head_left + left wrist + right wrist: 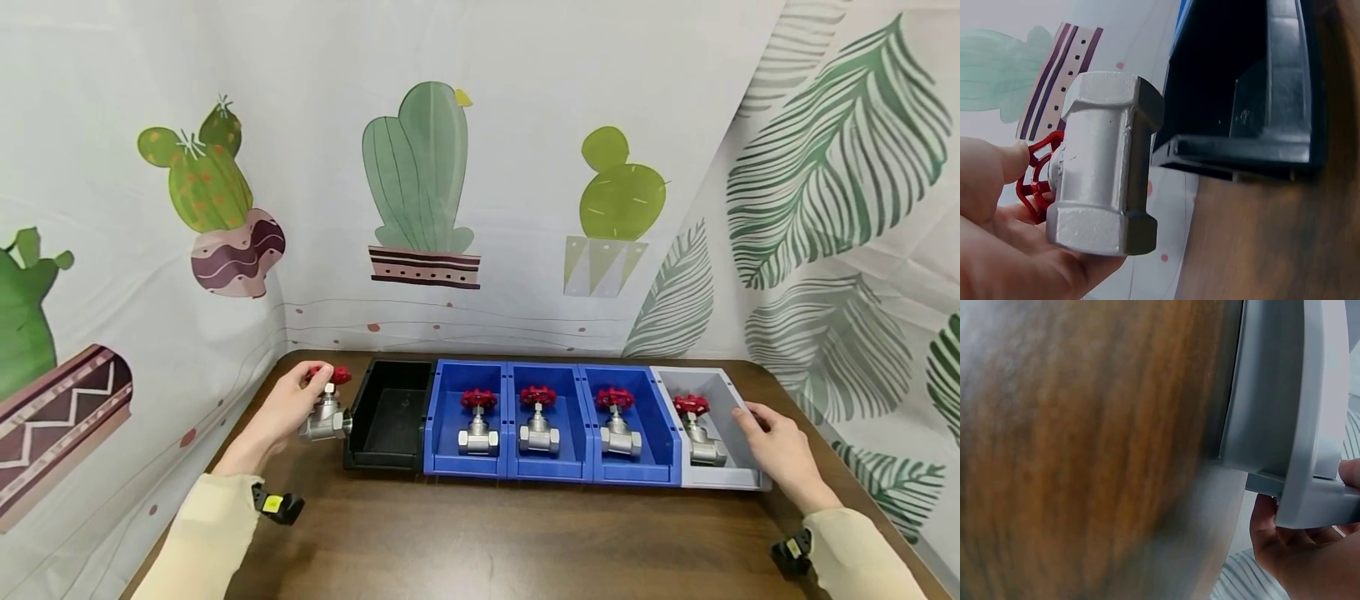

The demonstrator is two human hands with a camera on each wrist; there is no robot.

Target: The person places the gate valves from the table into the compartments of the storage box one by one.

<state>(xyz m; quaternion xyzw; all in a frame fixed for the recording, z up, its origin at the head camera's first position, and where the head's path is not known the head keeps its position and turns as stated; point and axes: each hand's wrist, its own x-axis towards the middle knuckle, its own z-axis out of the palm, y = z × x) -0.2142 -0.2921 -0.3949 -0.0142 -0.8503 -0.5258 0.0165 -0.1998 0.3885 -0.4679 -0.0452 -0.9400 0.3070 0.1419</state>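
Note:
At the left end of the row, my left hand grips a metal valve by its red handwheel, beside the black bin. In the left wrist view the valve body hangs past the fingers, apart from the bin. My right hand holds the outer side wall of the grey bin, thumb on its rim and fingers outside, as the right wrist view shows. Inside that bin a second valve leans, its red handwheel up.
Three blue bins stand joined between the black and grey ones, each with one red-wheeled valve in it. All rest on a brown wooden table. Behind hangs a white cloth printed with cacti and leaves.

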